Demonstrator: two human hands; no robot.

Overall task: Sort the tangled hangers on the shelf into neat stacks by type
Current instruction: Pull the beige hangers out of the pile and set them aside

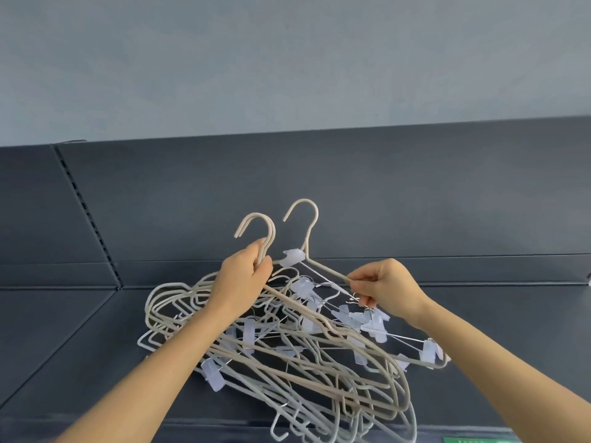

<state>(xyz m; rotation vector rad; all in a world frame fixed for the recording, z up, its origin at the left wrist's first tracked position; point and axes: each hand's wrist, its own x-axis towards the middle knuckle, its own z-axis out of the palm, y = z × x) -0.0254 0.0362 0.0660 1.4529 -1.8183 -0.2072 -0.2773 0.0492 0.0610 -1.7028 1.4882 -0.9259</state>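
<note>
A tangled pile of hangers [287, 362] lies on the dark grey shelf [80, 346]: cream coated hangers mixed with white wire ones that carry pale clear clips. My left hand [246, 276] grips the necks of two cream hangers [265, 228] just below their hooks, lifting them from the pile. My right hand [383, 289] pinches the shoulder of a cream clip hanger [307, 225] and a thin wire piece beneath it. That hanger's hook points up, and a clear clip [292, 256] sits near its neck.
The shelf's dark back panel [415, 193] rises right behind the pile, with a slotted upright [86, 212] at the left. A grey wall [287, 59] is above. A green label [511, 439] shows at the shelf's front edge, bottom right.
</note>
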